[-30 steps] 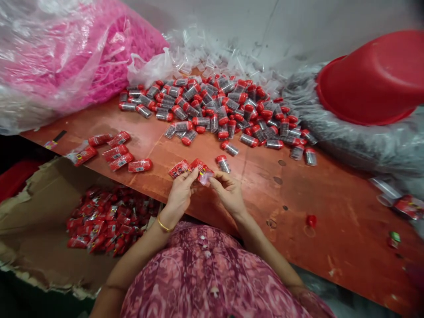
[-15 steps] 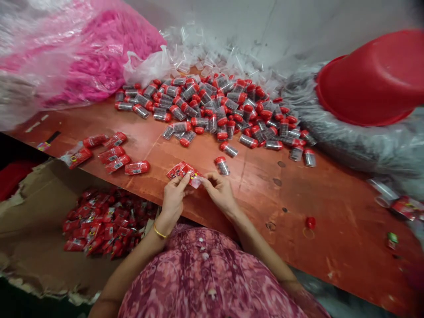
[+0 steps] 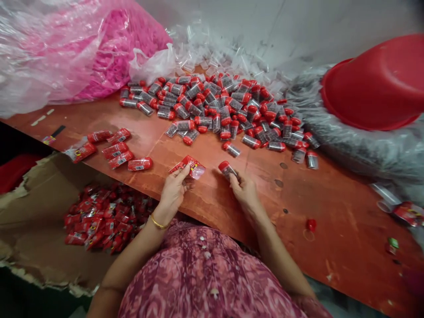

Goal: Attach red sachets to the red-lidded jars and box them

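Observation:
My left hand [image 3: 175,187] pinches a flat red printed packet [image 3: 196,168] with a clear end, near the table's front edge. To its right, my right hand [image 3: 245,187] has its fingers around a small clear bottle with a red cap [image 3: 226,168]; the cap points away to the left. Beyond both hands lies a big heap of similar red-capped bottles [image 3: 225,114] with dark contents. Left of my left hand, several filled red packets [image 3: 139,164] lie on the table.
An open cardboard box [image 3: 36,221] below the table's left edge holds many filled red packets [image 3: 102,216]. A pink-filled plastic bag [image 3: 112,53] stands back left. On the right, a red tub [image 3: 374,84] rests on a grey-filled plastic bag [image 3: 351,145]. Clear empty tubes [image 3: 212,53] lie behind the heap.
My right hand has let go of the packet's clear end, moved right and taken hold of the single bottle that lay on the table. My left hand still holds the packet.

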`<state>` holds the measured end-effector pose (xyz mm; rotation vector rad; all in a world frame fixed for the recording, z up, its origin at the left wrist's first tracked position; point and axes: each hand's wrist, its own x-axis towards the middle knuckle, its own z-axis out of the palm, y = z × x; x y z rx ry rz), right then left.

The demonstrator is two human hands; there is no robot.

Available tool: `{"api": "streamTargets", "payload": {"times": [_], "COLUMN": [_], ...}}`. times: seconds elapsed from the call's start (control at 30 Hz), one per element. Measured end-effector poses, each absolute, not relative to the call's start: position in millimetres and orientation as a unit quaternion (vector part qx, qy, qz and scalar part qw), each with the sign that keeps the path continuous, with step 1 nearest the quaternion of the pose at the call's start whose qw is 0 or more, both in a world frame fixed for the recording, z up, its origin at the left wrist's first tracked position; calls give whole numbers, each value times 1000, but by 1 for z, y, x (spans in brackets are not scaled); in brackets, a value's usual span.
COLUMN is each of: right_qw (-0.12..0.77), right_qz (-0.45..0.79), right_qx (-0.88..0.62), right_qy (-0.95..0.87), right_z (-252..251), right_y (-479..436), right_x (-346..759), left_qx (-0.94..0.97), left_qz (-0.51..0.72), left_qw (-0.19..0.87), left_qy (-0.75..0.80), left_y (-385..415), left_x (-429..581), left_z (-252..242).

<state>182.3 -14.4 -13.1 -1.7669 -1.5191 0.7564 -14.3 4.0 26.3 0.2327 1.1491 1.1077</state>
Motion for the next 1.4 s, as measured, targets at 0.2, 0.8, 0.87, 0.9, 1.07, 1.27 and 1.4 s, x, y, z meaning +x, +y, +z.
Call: {"api": "streamTargets", "payload": {"times": [0.2,0.8,0.87,0.9,1.07,1.27,1.4], "right_qw": [387,408,424,433,460,452,441], "right_qz": [563,523,508,504,477,493,493], "right_qx": [-534,-549,-546,-542,-539,-531,-520], "right_qy": [-498,-509,-513,-515,-521,-520,-541], "right_z": [27,22,20,19,9,-5,-4], "right_y": [-47,-34,-33,-33,-31,-31,-30], "right_x": [170,152,150,149,141,130,130], "left_qx": [152,209,210,209,224,205,191], "left_qz": [479,483,499,503,487,517,510], "left_qw": [692,692,682,680,696,681,692], "left_qy": [518,495,491,491,478,476,474], "left_y": [-2,-7,-8,-8,-8,-5,-3], "left_x": [-10,0,3,4,7,3,0], "left_z": [27,26,24,23,19,21,24]}}
